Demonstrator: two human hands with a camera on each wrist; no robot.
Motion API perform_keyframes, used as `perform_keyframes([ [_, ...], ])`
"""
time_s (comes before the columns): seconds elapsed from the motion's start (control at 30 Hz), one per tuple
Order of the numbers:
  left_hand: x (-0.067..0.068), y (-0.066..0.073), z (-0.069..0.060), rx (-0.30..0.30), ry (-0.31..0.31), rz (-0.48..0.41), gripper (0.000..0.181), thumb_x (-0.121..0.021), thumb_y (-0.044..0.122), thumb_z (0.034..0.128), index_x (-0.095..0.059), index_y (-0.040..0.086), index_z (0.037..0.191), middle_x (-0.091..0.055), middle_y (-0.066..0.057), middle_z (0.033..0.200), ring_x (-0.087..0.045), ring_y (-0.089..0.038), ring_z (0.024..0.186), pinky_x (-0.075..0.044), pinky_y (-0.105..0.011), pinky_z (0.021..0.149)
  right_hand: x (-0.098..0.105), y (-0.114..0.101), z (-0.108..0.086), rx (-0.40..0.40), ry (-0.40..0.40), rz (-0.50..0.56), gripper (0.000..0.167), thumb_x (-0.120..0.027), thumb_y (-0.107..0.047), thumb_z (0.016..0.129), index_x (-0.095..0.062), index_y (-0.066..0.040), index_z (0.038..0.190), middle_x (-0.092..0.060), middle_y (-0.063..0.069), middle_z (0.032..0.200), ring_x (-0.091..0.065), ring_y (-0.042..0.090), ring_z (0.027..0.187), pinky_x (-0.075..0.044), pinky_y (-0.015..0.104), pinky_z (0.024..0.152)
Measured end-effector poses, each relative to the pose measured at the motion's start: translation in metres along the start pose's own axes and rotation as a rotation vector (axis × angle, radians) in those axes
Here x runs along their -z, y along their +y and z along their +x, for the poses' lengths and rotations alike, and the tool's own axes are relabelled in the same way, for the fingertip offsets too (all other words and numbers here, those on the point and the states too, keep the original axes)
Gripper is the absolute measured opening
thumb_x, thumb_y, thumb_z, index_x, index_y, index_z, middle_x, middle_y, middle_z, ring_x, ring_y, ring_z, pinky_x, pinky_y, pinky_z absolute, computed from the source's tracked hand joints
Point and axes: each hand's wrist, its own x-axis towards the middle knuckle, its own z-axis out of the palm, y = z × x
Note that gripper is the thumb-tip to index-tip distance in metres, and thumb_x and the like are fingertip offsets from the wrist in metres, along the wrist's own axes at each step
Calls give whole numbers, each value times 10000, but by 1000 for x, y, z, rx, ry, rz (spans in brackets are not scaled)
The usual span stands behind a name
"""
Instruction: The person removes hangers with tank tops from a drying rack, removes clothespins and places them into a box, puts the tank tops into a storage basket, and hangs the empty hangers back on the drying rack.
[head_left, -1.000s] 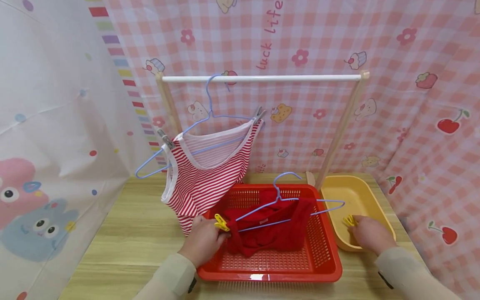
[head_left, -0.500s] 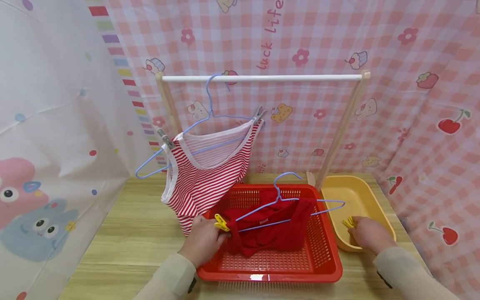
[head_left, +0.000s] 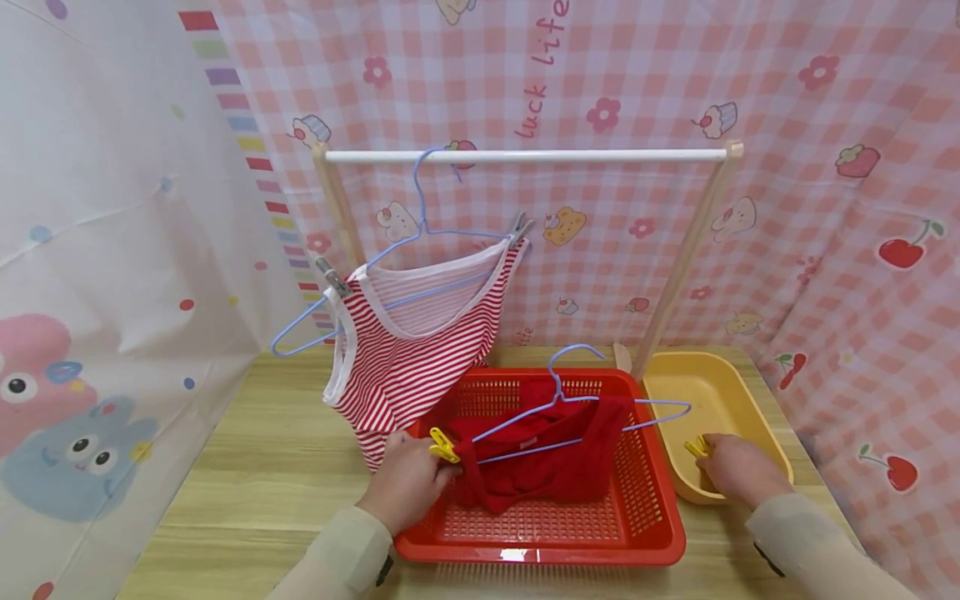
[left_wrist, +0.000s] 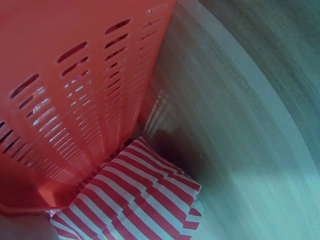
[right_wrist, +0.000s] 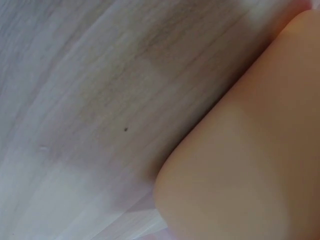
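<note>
well, the red garment [head_left: 566, 473] looks plain, rumpled and seemingly sleeveless.

Clip [head_left: 696, 447] partly behind right hand [head_left: 744, 469]

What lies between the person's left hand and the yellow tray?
The head view shows a yellow clip, the red garment with its blue hanger, and the red basket between the left hand and yellow tray.

Pale cream long sleeves [head_left: 341, 550], black strip [head_left: 385, 572] showing beneath each cuff
</note>
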Motion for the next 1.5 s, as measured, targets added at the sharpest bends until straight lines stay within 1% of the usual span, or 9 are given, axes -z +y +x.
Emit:
perform_keyframes([
  [0.2,0,0,0,3,0,2,160,-758,336,960,-770,190,895,-736,79,795,-527,-89,748,-298,-399,857,2,-2,-1,1,0,-10,465,-659,-185,968,-605,130,1306,-696,342,1164,-700,394,937,-538,645,921],
  [0.4,1,1,0,13,-12,-25,143,-756,322,964,-789,185,941,-752,79,833,-511,-87,763,-292,-405,859,4,-4,-2,7,-1,-6,471,-662,-188,967,-602,137,1303,-689,353,1186,-704,427,975,-534,648,928],
  [0.6,-2,-1,0,8,1,-17,148,-761,324,958,-767,201,876,-719,96,773,-485,-97,751,-289,-401,851,6,-7,-3,0,-13,-11,492,-665,-188,969,-585,150,1317,-670,373,1212,-703,452,996,-535,650,925],
  [0.83,-3,-1,0,3,7,-13,153,-759,333,959,-773,201,883,-731,91,785,-498,-93,744,-289,-398,852,5,-8,-3,-53,-37,-5,556,-651,-264,1000,-563,157,1352,-620,397,1307,-649,543,1154,-503,660,1001],
  [1.07,-1,-1,0,-5,6,-9,156,-754,331,963,-767,201,877,-726,94,778,-525,-86,748,-296,-400,857,4,-7,-2,-39,-14,5,564,-611,-312,1015,-582,149,1338,-626,388,1312,-638,559,1168,-496,666,998],
  [1.27,-2,-1,0,-7,3,-3,166,-754,336,963,-765,203,863,-716,103,767,-535,-77,747,-302,-403,862,4,-6,-3,-44,-6,9,579,-609,-332,1017,-583,150,1337,-624,386,1319,-628,566,1176,-488,670,1005],
  [1.4,-3,-2,1,-12,9,5,195,-755,338,962,-747,207,817,-698,107,739,-535,-75,735,-304,-404,862,4,-5,-4,-36,11,16,569,-589,-330,1022,-591,149,1329,-623,384,1323,-618,576,1185,-482,673,1008],
  [1.5,-3,-2,1,-16,11,9,220,-756,337,961,-729,210,783,-683,108,720,-533,-74,725,-301,-401,857,4,-3,-5,-30,49,39,537,-551,-303,1034,-591,141,1333,-629,381,1314,-619,583,1174,-486,673,1001],
])
